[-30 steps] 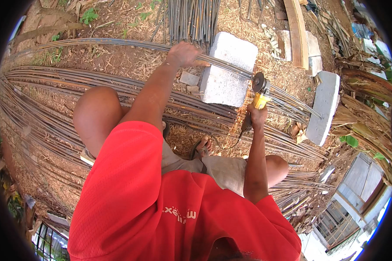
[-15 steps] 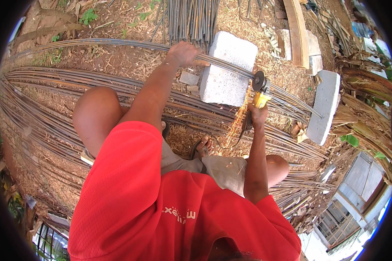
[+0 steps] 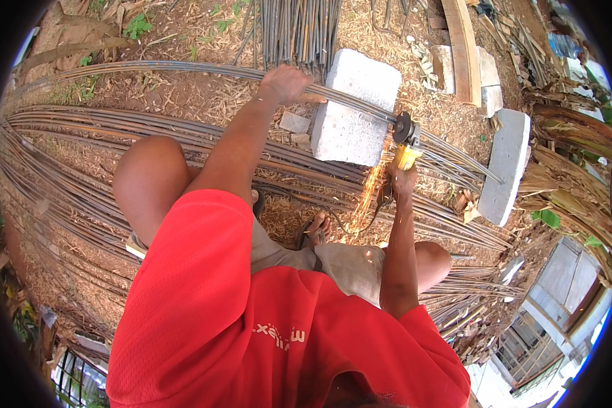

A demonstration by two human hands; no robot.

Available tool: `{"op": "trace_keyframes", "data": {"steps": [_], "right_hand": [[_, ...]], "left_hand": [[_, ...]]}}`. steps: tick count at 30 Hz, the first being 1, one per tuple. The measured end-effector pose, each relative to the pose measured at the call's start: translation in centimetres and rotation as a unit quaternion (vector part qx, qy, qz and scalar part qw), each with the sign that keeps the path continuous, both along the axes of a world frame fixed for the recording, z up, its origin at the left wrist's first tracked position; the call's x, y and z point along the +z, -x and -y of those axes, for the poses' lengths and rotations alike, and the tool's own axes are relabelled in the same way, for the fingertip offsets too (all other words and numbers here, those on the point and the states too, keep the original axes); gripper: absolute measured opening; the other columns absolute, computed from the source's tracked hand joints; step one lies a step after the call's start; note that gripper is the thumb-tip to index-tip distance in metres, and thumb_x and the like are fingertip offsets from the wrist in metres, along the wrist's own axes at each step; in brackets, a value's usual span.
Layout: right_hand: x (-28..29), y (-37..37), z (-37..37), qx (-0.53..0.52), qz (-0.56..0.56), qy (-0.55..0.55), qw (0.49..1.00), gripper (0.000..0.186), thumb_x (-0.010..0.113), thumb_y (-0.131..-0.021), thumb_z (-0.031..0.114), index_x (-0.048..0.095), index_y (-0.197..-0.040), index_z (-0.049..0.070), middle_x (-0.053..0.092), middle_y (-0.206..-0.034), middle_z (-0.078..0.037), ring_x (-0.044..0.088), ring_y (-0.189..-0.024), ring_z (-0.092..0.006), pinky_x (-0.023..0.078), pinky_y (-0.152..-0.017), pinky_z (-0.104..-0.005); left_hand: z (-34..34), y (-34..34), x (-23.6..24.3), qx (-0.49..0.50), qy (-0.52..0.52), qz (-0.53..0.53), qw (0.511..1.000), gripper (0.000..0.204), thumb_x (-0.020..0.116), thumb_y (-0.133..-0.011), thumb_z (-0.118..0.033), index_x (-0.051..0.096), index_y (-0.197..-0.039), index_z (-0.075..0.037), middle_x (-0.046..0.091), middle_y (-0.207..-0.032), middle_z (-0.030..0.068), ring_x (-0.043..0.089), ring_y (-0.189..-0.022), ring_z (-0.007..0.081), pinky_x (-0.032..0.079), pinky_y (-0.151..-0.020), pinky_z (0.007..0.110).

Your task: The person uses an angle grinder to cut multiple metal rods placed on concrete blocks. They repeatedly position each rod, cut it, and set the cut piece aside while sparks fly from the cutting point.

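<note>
My left hand (image 3: 285,85) grips a bundle of long steel rods (image 3: 183,66) that lies across a rough white concrete block (image 3: 350,132). My right hand (image 3: 403,178) is closed on the yellow body of an angle grinder (image 3: 406,155). The grinder's dark disc (image 3: 402,127) meets the rods just right of the block, and orange sparks (image 3: 367,198) spray downward from it toward my right leg and foot (image 3: 317,228). The rod ends reach a grey concrete slab (image 3: 506,163) at the right.
More rusty rods (image 3: 102,122) lie on the leaf-strewn dirt beneath and around me. A pile of short bars (image 3: 296,34) is at the top. A wooden plank (image 3: 464,61), broken blocks and dried leaves (image 3: 564,197) are at the right; a metal-sheeted structure (image 3: 557,292) stands at lower right.
The spray of sparks has grown brighter and longer, with glints reaching my shorts. My hands, the grinder and the rods have hardly moved.
</note>
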State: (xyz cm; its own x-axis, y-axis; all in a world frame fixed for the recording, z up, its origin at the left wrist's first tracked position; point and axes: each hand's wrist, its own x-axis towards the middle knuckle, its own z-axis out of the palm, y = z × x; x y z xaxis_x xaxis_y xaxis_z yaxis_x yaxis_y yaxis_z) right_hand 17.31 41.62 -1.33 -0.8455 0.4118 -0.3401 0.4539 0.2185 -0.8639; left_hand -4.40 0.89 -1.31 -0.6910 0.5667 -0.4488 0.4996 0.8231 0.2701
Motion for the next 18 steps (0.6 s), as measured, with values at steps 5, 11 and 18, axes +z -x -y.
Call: {"op": "trace_keyframes", "data": {"steps": [5,11,18], "right_hand": [[0.2,0.3,0.2,-0.023,0.078,-0.089,0.993,0.032,0.081,-0.083,0.001,0.068,-0.112,0.001,0.070,-0.088,-0.002,0.061,-0.069,-0.0109,0.050,-0.060,-0.0316],[1.3,0.5,0.5,0.011,0.045,-0.017,0.999,0.030,0.079,-0.083,0.002,0.067,-0.110,-0.001,0.069,-0.083,-0.003,0.063,-0.067,-0.0132,0.051,-0.059,-0.0325],[1.8,0.7,0.9,0.013,0.012,0.009,1.000,0.031,0.080,-0.081,0.002,0.067,-0.109,0.000,0.071,-0.084,-0.005,0.066,-0.069,-0.0144,0.053,-0.059,-0.0333]], "left_hand": [[0.2,0.1,-0.4,-0.001,-0.002,0.001,1.000,0.108,0.027,-0.093,-0.100,0.072,-0.137,-0.012,0.071,-0.084,0.0129,0.075,-0.091,0.0271,0.059,-0.102,0.052],[0.2,0.0,-0.4,-0.003,-0.012,-0.023,1.000,0.108,0.029,-0.093,-0.100,0.071,-0.141,-0.013,0.073,-0.086,0.0144,0.076,-0.095,0.0283,0.058,-0.105,0.052],[-0.1,0.3,0.0,0.010,0.008,0.025,1.000,0.106,0.031,-0.093,-0.099,0.072,-0.141,-0.014,0.076,-0.090,0.0152,0.078,-0.097,0.0298,0.056,-0.110,0.053]]}}
